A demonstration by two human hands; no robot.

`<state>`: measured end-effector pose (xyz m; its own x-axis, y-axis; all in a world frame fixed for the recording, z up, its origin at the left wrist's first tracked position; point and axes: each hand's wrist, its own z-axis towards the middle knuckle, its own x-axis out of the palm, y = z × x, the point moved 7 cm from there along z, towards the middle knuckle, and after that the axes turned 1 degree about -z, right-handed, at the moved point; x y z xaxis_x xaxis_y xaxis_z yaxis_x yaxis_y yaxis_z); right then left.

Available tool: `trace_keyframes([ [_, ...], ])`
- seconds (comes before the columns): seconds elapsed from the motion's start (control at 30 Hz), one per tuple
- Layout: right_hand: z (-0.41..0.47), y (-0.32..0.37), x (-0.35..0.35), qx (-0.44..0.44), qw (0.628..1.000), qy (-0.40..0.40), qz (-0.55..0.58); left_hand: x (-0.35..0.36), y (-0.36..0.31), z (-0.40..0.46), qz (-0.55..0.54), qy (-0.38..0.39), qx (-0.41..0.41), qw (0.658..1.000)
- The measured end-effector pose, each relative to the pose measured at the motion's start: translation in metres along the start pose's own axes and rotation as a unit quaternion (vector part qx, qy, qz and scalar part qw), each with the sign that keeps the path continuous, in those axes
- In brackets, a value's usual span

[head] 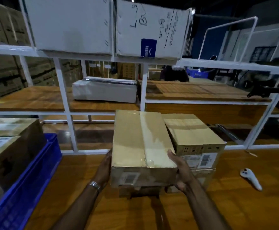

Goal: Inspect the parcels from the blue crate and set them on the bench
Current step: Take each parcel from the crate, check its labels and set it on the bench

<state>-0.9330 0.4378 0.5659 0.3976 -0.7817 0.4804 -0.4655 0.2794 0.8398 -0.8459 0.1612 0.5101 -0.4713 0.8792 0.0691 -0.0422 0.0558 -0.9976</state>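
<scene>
Brown cardboard parcel (142,143) (taped along its top) sits at the picture's centre, held above the wooden desk (235,196). Left hand (104,170) presses its side at nine o'clock; right hand (179,170) curls its fingers (171,154) round the three o'clock edge. Another parcel (195,138) stands just beside it at three o'clock, the blue crate (27,185) at nine.

— Can you read anything up at twelve o'clock?
— Black handwriting on the right-hand white cardboard box (152,29) on the top shelf: a big "L", then something like "BL". The slanted lines beside it stay illegible.
— And its blue sticker (148,48)?
— A white barcode-like mark, no legible words.
— The tape-sealed brown cardboard parcel (142,146) at six o'clock?
— Its small label (129,177) is too blurred.
</scene>
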Motion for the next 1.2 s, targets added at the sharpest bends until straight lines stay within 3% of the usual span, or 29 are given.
trace_keyframes([
  [0.43, 0.043, 0.005, 0.002, -0.036, 0.995, -0.068, -0.067, -0.003, 0.036, 0.067, 0.052, 0.018, 0.03, 0.998],
  [0.67, 0.063, -0.003, -0.019, -0.11, 0.981, -0.123, -0.103, -0.003, 0.043, 0.083, 0.072, 0.031, 0.037, 0.996],
  [0.83, 0.052, 0.003, 0.005, -0.158, 0.969, -0.14, -0.13, 0.003, 0.036, 0.096, 0.09, 0.04, 0.04, 0.994],
  [1.0, 0.051, -0.002, 0.001, -0.204, 0.94, -0.21, -0.175, 0.008, 0.028, 0.094, 0.065, 0.036, 0.025, 0.997],
  [1.2, 0.042, -0.009, -0.001, -0.204, 0.933, -0.224, -0.195, 0.012, 0.017, 0.062, 0.041, 0.015, -0.012, 0.999],
])
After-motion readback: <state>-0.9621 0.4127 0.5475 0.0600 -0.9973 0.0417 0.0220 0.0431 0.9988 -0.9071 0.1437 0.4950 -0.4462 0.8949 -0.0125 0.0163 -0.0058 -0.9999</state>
